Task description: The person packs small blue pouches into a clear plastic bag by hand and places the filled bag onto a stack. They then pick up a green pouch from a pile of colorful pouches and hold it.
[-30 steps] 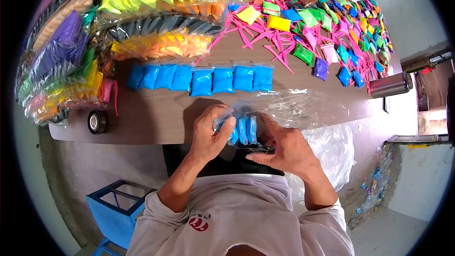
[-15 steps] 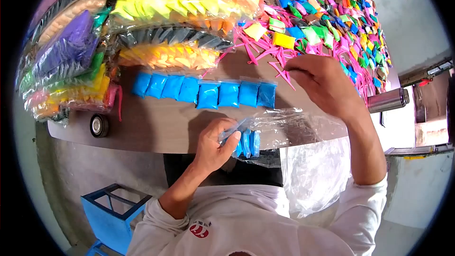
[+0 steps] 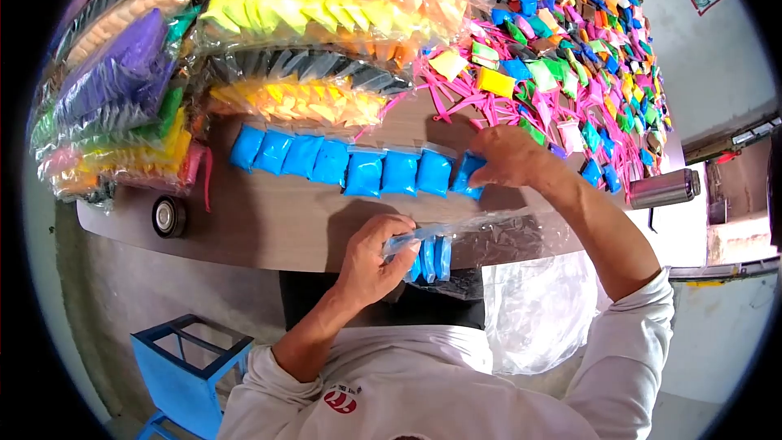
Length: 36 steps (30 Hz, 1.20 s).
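Pinching the bag (image 3: 497, 232) beside its packets (image 3: 441, 259), the left hand (image 3: 376, 257) has a closed grip; the right hand (image 3: 507, 155) closes thumb and fingers on the tilted end packet (image 3: 467, 173), in the row (image 3: 365, 173) on the worktop (image 3: 220, 220). A slackening left thumb could let the limp bag spill. Right fingertips are partly hidden; glare blurs the bag's mouth.
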Available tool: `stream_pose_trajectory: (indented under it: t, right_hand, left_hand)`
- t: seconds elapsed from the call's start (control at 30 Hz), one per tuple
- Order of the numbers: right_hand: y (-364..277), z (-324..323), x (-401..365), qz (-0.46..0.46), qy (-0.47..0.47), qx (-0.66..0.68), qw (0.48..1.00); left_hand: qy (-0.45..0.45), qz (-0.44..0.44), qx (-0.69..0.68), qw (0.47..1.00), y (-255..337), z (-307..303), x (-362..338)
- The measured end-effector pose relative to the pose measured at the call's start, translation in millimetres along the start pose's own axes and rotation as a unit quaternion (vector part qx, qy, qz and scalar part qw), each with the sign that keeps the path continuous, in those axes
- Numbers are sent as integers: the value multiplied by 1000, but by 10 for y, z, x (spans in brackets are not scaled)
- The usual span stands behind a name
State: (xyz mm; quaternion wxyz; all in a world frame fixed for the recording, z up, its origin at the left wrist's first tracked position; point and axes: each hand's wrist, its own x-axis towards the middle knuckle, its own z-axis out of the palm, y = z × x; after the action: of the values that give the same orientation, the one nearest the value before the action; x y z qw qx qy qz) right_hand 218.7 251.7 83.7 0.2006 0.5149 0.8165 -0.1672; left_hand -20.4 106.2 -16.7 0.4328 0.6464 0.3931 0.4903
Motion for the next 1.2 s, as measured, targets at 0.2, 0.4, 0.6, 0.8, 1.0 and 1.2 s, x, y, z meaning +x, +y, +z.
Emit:
stream_pose_trajectory:
  t: [0.2,0.4,0.6,0.8,1.0,1.2]
  right_hand:
    - [-28,-439,-147,-13,-27,86,996]
    - [-208,-162,131,-101,-26,132,986]
    - [-291,-58,147,-62,25,115,991]
    - [-110,-686,-451,-26,138,166,976]
    - [-513,-268,-1609,-163,396,497,755]
    - [-746,457,-1416,43,240,331,912]
  left_hand:
    - [2,6,3,1000,21,-7,8]
    - [2,1,9,1000,21,-9,8]
    - [5,8,8,1000,28,-3,9]
    - [30,-13,31,999,4,3,1]
    - [69,4,34,997,42,42,30]
    - [57,-13,22,998,45,38,20]
